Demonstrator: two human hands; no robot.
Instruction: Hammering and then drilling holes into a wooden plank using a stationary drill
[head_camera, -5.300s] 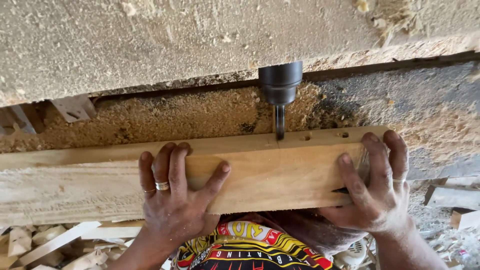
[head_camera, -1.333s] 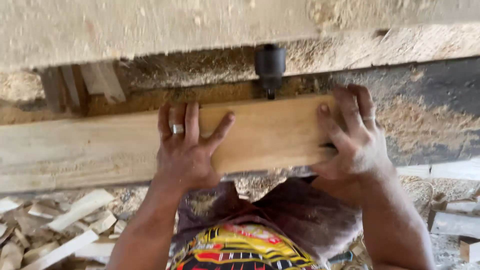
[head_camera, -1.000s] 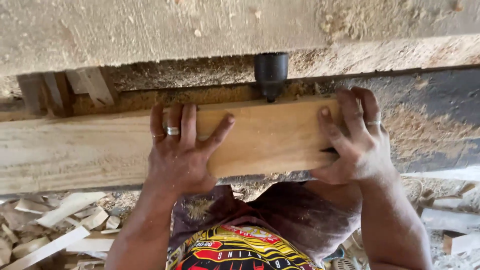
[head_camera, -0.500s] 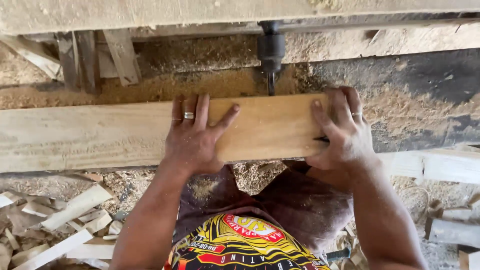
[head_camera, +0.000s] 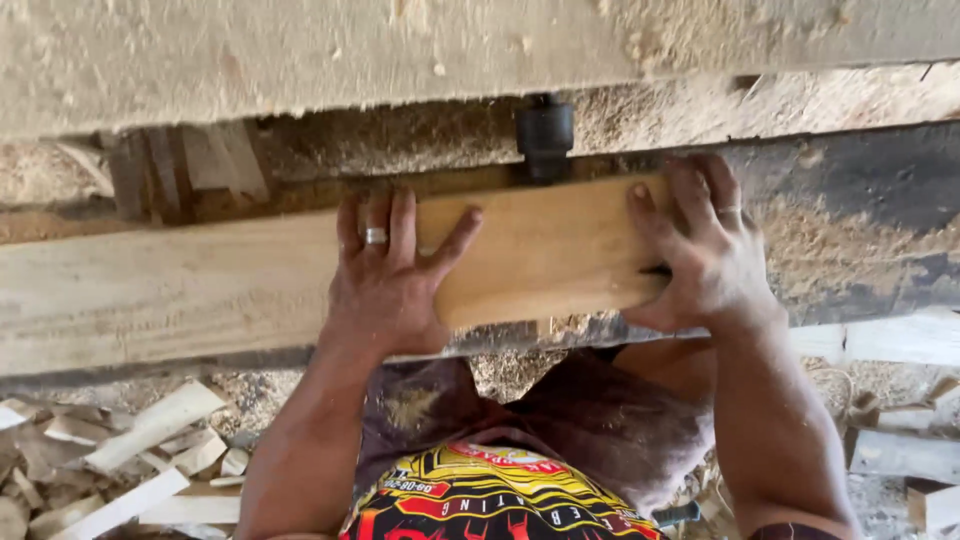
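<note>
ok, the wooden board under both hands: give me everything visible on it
The wooden board is a long flat plank of pale, bare wood with visible grain, warmer tan toward its right end. It lies roughly level across the view on a sawdust-covered bench, running off the left edge. The left hand presses flat on its top with fingers spread; the right hand wraps its right end. A black drill chuck stands at its far edge; the bit is hidden.
</note>
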